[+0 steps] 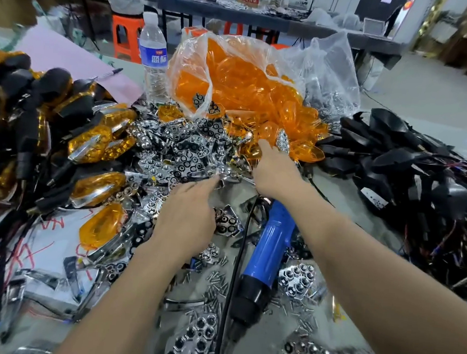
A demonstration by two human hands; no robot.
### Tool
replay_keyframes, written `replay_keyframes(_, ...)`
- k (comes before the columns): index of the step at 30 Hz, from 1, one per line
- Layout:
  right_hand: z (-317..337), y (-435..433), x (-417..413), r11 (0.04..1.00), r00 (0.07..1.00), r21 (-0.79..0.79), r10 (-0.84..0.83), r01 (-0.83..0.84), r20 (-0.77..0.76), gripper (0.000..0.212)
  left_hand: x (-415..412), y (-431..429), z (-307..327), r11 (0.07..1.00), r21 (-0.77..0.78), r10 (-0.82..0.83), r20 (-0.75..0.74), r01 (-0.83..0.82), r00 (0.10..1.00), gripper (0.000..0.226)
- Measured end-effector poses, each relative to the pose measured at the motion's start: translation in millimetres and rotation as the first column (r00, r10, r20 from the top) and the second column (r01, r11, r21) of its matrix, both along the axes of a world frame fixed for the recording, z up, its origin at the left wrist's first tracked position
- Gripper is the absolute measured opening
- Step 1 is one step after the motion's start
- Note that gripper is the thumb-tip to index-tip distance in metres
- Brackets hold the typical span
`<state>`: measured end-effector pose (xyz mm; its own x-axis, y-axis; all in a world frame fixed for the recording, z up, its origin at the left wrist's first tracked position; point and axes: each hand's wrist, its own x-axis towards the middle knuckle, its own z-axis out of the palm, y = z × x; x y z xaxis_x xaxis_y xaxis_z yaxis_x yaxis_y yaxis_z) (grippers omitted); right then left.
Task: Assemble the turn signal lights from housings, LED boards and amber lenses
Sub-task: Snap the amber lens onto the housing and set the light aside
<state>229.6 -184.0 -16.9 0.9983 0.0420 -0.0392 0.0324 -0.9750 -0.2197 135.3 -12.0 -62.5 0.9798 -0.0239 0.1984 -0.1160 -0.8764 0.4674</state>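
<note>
**Two hands sorting through the parts heap**

Left hand [186, 218] lies flat, its fingers [209, 181] straight and close together, tips touching the chrome honeycomb pieces [178, 149] heaped in the middle of the surface. Right hand [276, 173] reaches farther, to where that heap meets the amber lenses [243, 87] spilling from a clear bag. Its fingers dip among the parts, so it cannot be told whether they hold anything.

Nearer than the hands, a blue electric screwdriver [268, 245] lies on the surface among loose screws [217, 284]. Black housings [397, 163] with trailing wires are piled at the right, and finished lights [99, 142] at the left.

The step in hand looks like picking parts for a fresh unit. The next move likely calls for singling one piece out of the tangle, then fetching a housing from the right pile.
</note>
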Motion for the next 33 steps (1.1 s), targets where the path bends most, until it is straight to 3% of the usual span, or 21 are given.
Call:
replay_keyframes(1,0,1,6,0.995,0.998,-0.088,0.047,-0.052,-0.050,0.070,0,0,-1,0.999,0.024,-0.040,-0.016,0.040,0.999,0.068)
replay_keyframes(4,2,7,13,0.907,0.975,-0.359,0.193,-0.220,-0.108,0.026,3,1,-2,0.998,-0.009,-0.064,-0.030,0.064,0.997,0.073)
replay_keyframes(6,-2,7,12,0.926,0.983,-0.335,0.184,-0.172,0.004,0.030,2,0,-1,0.998,-0.050,-0.043,0.000,0.043,0.999,0.076)
replay_keyframes(8,-3,7,5,0.979,0.971,-0.186,0.124,-0.086,0.203,0.039,0,-2,1,0.998,-0.054,-0.026,0.021,0.027,0.999,0.076)
replay_keyframes(10,1,8,-9,0.999,0.914,0.052,-0.010,-0.012,0.407,0.028,1,-2,5,1.000,-0.031,0.001,0.025,0.000,1.000,0.068)
replay_keyframes(13,11,9,-36,0.864,0.845,0.504,-0.257,-0.018,0.470,0.018,1,0,11,0.998,0.051,0.025,0.050,-0.027,0.998,0.034)
replay_keyframes(15,12,10,-58,0.756,0.835,0.653,-0.327,-0.051,0.443,0.016,-1,1,12,0.996,0.084,0.029,0.072,-0.035,0.997,0.018)
replay_keyframes(18,5,15,-92,0.657,0.859,0.745,-0.310,-0.115,0.407,0.022,-3,2,12,0.995,0.093,0.038,0.091,-0.047,0.995,0.017)
replay_keyframes(24,-6,11,-122,0.541,0.906,0.825,-0.250,-0.162,0.342,0.036,-12,4,19,0.988,-0.080,0.147,0.268,-0.130,0.952,0.016)
replay_keyframes(26,-8,10,-124,0.527,0.917,0.834,-0.228,-0.166,0.327,0.040,-11,5,19,0.972,-0.198,0.167,0.195,-0.128,0.966,0.012)
replay_keyframes(30,-14,6,-127,0.497,0.945,0.856,-0.187,-0.145,0.269,0.043,-15,5,26,0.834,-0.527,0.248,0.092,-0.164,0.964,0.055)
replay_keyframes(31,-16,5,-127,0.496,0.946,0.856,-0.185,-0.142,0.264,0.040,-16,5,29,0.756,-0.640,0.232,0.068,-0.136,0.970,0.061)
replay_keyframes(32,-18,4,-128,0.500,0.945,0.854,-0.189,-0.141,0.267,0.038,-17,5,32,0.605,-0.789,0.185,0.012,-0.105,0.983,0.064)
replay_keyframes(33,-19,3,-128,0.505,0.941,0.851,-0.199,-0.142,0.275,0.037,-18,4,36,0.377,-0.922,0.099,-0.056,-0.090,0.993,0.063)
